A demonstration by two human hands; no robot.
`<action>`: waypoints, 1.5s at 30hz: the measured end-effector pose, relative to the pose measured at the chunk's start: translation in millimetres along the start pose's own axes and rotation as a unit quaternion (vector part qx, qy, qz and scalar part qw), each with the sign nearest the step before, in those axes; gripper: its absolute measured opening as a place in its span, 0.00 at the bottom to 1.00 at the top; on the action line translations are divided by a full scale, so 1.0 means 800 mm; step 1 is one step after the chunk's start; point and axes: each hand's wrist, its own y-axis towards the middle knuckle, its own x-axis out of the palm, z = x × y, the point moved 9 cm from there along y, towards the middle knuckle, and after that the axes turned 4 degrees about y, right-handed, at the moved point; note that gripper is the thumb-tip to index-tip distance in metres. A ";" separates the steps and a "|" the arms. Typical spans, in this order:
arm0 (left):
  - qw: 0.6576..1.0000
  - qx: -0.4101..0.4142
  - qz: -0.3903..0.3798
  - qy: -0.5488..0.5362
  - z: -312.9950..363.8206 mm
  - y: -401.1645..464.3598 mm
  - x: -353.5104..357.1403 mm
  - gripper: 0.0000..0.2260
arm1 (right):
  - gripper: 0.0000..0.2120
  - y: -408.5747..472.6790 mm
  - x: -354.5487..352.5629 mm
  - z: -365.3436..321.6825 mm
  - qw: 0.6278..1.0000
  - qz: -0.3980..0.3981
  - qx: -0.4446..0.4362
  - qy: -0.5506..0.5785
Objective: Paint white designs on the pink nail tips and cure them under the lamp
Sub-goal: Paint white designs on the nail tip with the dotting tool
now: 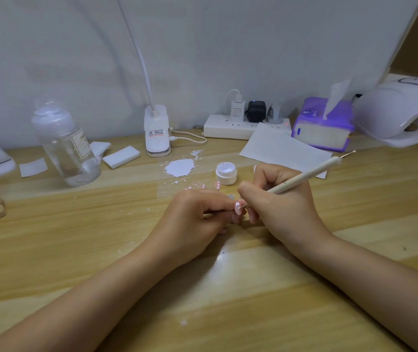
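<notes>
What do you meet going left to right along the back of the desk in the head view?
Clear bottle → white clip lamp base → power strip → purple tissue pack → white curing lamp.

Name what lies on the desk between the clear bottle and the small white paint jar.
A white paint splatter lies between the clear bottle and the jar, seen in the head view.
</notes>
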 end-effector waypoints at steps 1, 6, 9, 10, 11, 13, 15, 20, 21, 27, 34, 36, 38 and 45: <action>1.000 0.000 0.002 -0.003 0.001 0.000 0.000 0.06 | 0.20 0.000 0.000 0.000 1.000 0.000 -0.001 -0.001; 1.000 0.006 -0.001 -0.008 0.001 0.000 0.000 0.06 | 0.19 0.000 0.001 -0.001 1.000 -0.002 0.000 -0.002; 1.000 0.007 -0.003 -0.005 0.001 0.000 0.001 0.06 | 0.20 0.000 0.000 0.000 1.000 0.002 0.000 0.001; 1.000 0.006 -0.002 -0.007 0.000 0.000 0.001 0.06 | 0.19 0.000 0.000 0.000 1.000 0.003 0.000 0.001; 1.000 0.004 -0.001 -0.011 0.000 0.000 0.001 0.06 | 0.19 0.001 0.000 0.000 1.000 0.004 0.001 0.003; 1.000 0.001 0.000 -0.016 0.000 0.000 0.000 0.07 | 0.19 0.001 0.000 0.001 1.000 0.003 0.004 0.010; 1.000 0.001 -0.001 -0.017 -0.001 0.000 0.001 0.07 | 0.19 0.001 0.001 0.001 1.000 0.000 0.005 0.009; 1.000 -0.003 -0.001 -0.020 0.000 -0.002 0.000 0.07 | 0.18 0.000 0.000 -0.001 1.000 0.001 -0.002 -0.003; 1.000 -0.005 0.000 -0.021 0.000 -0.002 0.000 0.07 | 0.18 0.000 0.000 -0.001 1.000 0.002 0.001 0.001; 1.000 -0.007 -0.002 -0.015 0.000 0.000 0.001 0.07 | 0.19 -0.001 0.001 -0.001 1.000 -0.001 -0.003 -0.002; 1.000 -0.005 0.001 -0.015 -0.001 0.000 0.000 0.07 | 0.19 0.000 0.001 0.000 1.000 -0.002 -0.004 -0.004; 1.000 -0.005 0.001 -0.012 -0.001 0.000 0.000 0.07 | 0.19 0.000 0.001 -0.002 1.000 -0.005 -0.005 -0.005; 1.000 -0.006 0.001 -0.014 -0.001 0.000 0.000 0.07 | 0.18 0.000 0.001 -0.002 1.000 -0.002 -0.003 -0.005; 1.000 -0.005 -0.002 -0.009 -0.001 -0.001 0.000 0.06 | 0.18 0.000 0.001 -0.002 1.000 -0.003 -0.007 -0.007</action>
